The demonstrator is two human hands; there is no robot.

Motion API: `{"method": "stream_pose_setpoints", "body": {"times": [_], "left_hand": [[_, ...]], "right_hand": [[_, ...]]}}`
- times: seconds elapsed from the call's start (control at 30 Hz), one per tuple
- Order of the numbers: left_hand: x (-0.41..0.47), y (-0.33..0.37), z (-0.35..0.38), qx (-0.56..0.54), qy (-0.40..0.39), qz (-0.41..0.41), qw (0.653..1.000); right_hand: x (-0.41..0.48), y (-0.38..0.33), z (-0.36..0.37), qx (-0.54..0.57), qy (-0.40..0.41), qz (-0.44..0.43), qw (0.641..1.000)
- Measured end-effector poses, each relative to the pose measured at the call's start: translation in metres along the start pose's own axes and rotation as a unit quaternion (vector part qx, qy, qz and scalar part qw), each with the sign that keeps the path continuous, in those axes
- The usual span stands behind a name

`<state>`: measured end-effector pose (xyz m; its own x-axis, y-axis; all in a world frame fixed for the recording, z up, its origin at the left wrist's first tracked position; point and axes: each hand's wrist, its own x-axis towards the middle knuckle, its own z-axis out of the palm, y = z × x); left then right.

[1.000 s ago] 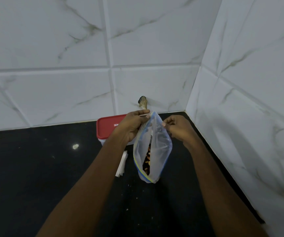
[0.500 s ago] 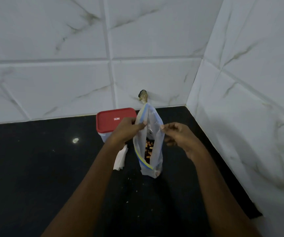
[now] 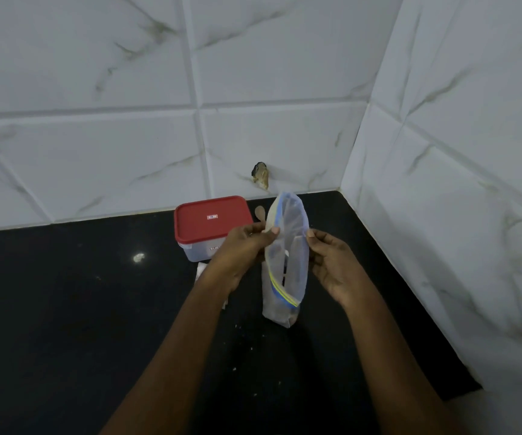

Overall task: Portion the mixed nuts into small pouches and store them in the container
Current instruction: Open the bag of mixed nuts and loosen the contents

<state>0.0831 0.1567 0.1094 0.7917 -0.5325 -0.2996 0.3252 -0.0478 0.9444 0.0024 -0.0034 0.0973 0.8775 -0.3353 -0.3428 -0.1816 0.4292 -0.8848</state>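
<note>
Zip bag (image 3: 285, 277) | upright on worktop (image 3: 65, 309), just right of closed container (image 3: 211, 221) | fingers of left hand (image 3: 242, 249) and right hand (image 3: 331, 265) pinch its mouth edges | risk: thin film slips, bag tips, contents spill

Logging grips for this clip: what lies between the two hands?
Only the zip bag: the left hand and the right hand each pinch one side of its open mouth. The head view shows this.

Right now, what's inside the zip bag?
The left hand and right hand pinch the zip bag open. Inside, only frosted walls and a dark gap low down show. The near wall and zip strip cover the bottom; contents unclear.
</note>
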Motion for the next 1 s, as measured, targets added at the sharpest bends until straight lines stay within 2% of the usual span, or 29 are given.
{"method": "stream_pose_setpoints", "body": {"times": [0.13,0.2,0.27,0.33,0.4,0.47,0.5,0.6,0.7,0.77,0.87,1.0], "left_hand": [[-0.019,-0.006,-0.006,0.138,0.019,0.014,0.99],[-0.024,-0.01,-0.008,0.137,0.013,0.011,0.99],[-0.027,-0.012,-0.009,0.088,0.016,0.0,0.996],[-0.027,-0.017,-0.004,-0.016,0.036,-0.003,0.999],[-0.027,-0.022,0.006,-0.124,0.075,0.014,0.989],[-0.026,-0.026,0.015,-0.181,0.124,0.036,0.975],[-0.026,-0.027,0.018,-0.188,0.143,0.046,0.971],[-0.03,-0.029,0.018,-0.14,0.154,0.079,0.975],[-0.037,-0.028,0.013,-0.082,0.109,0.103,0.985],[-0.041,-0.026,0.012,-0.047,0.078,0.107,0.99],[-0.046,-0.025,0.01,-0.004,0.042,0.103,0.994],[-0.05,-0.019,0.005,0.113,0.0,0.084,0.99]], "right_hand": [[-0.018,0.001,-0.002,-0.157,-0.02,-0.012,0.987],[-0.024,0.002,0.001,-0.209,-0.042,-0.005,0.977],[-0.027,0.006,0.001,-0.214,-0.049,-0.007,0.976],[-0.025,0.01,0.0,-0.148,-0.047,-0.008,0.988],[-0.021,0.014,0.002,-0.021,-0.033,0.008,0.999],[-0.016,0.018,0.005,0.081,-0.016,0.02,0.996],[-0.015,0.019,0.006,0.094,-0.01,0.018,0.995],[-0.022,0.015,0.006,0.0,-0.004,-0.002,1.0],[-0.034,0.004,0.001,-0.151,-0.036,0.004,0.988],[-0.041,-0.002,-0.002,-0.214,-0.07,0.013,0.974],[-0.045,-0.004,-0.005,-0.227,-0.081,0.009,0.97],[-0.043,0.002,-0.01,-0.17,-0.034,0.004,0.985]]}}
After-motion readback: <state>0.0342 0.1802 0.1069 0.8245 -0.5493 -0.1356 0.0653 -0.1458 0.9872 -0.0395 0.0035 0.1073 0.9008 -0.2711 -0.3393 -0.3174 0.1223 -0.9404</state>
